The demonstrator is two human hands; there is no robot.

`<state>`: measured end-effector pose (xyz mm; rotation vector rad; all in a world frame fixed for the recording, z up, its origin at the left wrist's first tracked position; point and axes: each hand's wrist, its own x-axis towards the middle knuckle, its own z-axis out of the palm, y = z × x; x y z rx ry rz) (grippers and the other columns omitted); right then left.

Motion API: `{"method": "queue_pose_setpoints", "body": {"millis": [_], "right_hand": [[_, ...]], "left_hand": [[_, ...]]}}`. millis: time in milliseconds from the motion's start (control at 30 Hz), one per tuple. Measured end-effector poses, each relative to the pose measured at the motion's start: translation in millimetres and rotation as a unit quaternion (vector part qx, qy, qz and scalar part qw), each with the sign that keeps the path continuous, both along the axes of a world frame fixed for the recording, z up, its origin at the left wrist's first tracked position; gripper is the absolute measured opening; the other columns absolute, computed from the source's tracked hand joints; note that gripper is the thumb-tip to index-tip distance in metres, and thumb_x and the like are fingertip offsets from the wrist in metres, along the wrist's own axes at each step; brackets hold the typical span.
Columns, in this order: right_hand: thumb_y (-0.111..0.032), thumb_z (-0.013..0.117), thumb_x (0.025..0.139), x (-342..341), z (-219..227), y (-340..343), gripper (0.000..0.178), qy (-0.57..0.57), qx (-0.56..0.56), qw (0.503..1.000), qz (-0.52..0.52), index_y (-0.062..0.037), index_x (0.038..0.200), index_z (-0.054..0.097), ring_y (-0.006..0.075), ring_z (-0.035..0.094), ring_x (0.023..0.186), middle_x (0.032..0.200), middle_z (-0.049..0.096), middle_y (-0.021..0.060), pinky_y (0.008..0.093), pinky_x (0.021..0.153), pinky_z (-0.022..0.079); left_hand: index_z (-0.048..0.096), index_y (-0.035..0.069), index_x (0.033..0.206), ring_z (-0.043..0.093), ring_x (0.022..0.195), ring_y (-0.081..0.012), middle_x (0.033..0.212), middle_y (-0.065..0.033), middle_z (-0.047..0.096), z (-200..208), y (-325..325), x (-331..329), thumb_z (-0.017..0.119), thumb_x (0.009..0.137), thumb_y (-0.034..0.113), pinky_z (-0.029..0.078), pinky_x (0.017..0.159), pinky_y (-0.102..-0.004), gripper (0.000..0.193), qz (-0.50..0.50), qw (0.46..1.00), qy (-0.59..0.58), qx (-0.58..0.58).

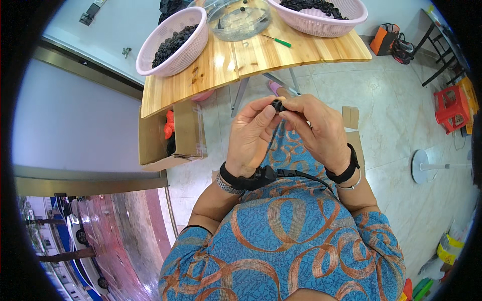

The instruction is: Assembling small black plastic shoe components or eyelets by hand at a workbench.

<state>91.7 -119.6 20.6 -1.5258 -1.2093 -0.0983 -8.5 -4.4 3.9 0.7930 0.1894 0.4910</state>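
Observation:
Above my lap, a small black roundish part (277, 105) is pinched between the fingertips of both hands. My left hand (252, 128) is closed on its left side, thumb and forefinger against it. From the right, the thumb and forefinger of my right hand (315, 124) press on the same part. The fingers cover much of it, so its exact kind cannot be made out. Past my hands, on the wooden table (236, 65), lies a thin screwdriver with a green handle (282, 43).
Two pink baskets (195, 49) of small black parts stand on the table, with a clear round plastic tray (241, 34) between them. A cardboard box (181, 155) sits below the table's left end. Red stools (449, 108) and a white round base (418, 166) stand at right.

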Motion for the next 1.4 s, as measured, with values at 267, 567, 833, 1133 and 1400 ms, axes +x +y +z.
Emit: {"method": "queue_pose_setpoints", "body": {"millis": [267, 567, 833, 1133, 1400], "right_hand": [[-0.006, 0.063, 0.076, -1.2, -2.2, 1.0, 0.014, 0.074, -0.009, 0.997, -0.003, -0.0016, 0.088, 0.058, 0.0284, 0.059, 0.066, 0.075, 0.058, 0.0117, 0.0327, 0.057, 0.047], [-0.006, 0.063, 0.076, -1.8, -2.4, 0.5, 0.013, 0.076, 0.001, 0.997, -0.005, -0.0013, 0.087, 0.058, 0.0255, 0.059, 0.062, 0.073, 0.057, 0.0111, 0.0321, 0.055, 0.047], [-0.004, 0.064, 0.076, -2.6, -4.2, -0.4, 0.015, 0.114, 0.01, 0.993, 0.005, 0.0003, 0.089, 0.059, 0.0186, 0.058, 0.058, 0.071, 0.056, 0.0096, 0.0269, 0.051, 0.045], [-0.005, 0.066, 0.077, -2.5, -2.5, -1.2, 0.015, 0.238, 0.021, 0.97, 0.038, 0.0017, 0.088, 0.06, 0.0096, 0.059, 0.062, 0.074, 0.062, 0.006, 0.0214, 0.054, 0.047], [-0.006, 0.068, 0.075, -4.2, -4.4, -2.0, 0.016, 0.175, 0.036, 0.984, 0.007, 0.0009, 0.087, 0.061, 0.0137, 0.06, 0.063, 0.075, 0.061, 0.0077, 0.0224, 0.055, 0.048]], "left_hand": [[0.054, 0.0, 0.107, 0.059, 0.092, -0.0137, 0.101, -0.0087, 0.06, -3.8, -0.7, 0.9, 0.052, 0.088, 0.006, 0.049, 0.084, -0.0245, 0.02, -0.005, 0.999, 0.009, -0.051], [0.054, 0.0, 0.107, 0.059, 0.092, -0.0139, 0.102, -0.0088, 0.059, -5.8, -1.2, 1.6, 0.052, 0.088, 0.005, 0.049, 0.084, -0.0244, 0.02, 0.0, 1.0, 0.004, -0.016], [0.053, 0.0, 0.108, 0.057, 0.095, -0.0133, 0.103, -0.0081, 0.059, -5.4, -3.2, 1.9, 0.051, 0.089, 0.007, 0.048, 0.086, -0.0242, 0.02, -0.031, 0.997, -0.01, -0.065], [0.054, 0.001, 0.107, 0.057, 0.095, -0.0129, 0.103, -0.0073, 0.059, -5.1, -2.4, 1.8, 0.052, 0.088, 0.007, 0.048, 0.086, -0.0234, 0.02, -0.042, 0.995, -0.004, -0.087], [0.054, 0.001, 0.107, 0.057, 0.095, -0.0129, 0.104, -0.0075, 0.059, 0.9, -5.0, 1.1, 0.053, 0.088, 0.008, 0.048, 0.086, -0.0239, 0.02, -0.049, 0.995, -0.015, -0.081]]}}
